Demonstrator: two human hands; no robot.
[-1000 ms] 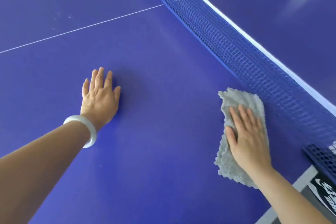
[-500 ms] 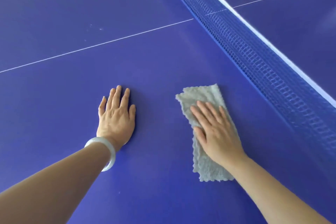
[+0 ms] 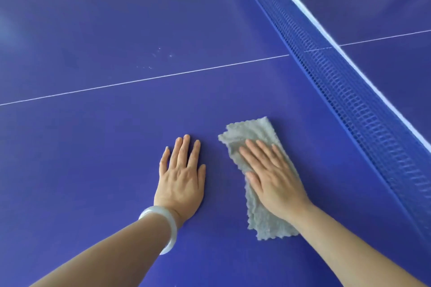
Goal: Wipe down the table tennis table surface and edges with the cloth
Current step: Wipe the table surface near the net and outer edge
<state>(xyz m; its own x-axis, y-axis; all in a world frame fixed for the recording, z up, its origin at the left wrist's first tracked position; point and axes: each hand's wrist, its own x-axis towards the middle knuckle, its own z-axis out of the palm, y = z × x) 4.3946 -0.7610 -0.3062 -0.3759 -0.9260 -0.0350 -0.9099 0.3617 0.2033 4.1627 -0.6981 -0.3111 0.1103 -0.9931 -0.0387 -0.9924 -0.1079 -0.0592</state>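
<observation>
Matt smooth table (image 3: 116, 170), fluffy grey cloth (image 3: 254, 133), mesh net (image 3: 363, 109), glossy bangle (image 3: 171, 228).

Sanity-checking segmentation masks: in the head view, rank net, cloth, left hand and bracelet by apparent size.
1. net, crosses the whole frame
2. cloth, partly hidden under the right hand, so its lead over the next is unsure
3. left hand
4. bracelet

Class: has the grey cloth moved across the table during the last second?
Yes. The cloth has slid away from the net, towards the left hand.
</observation>
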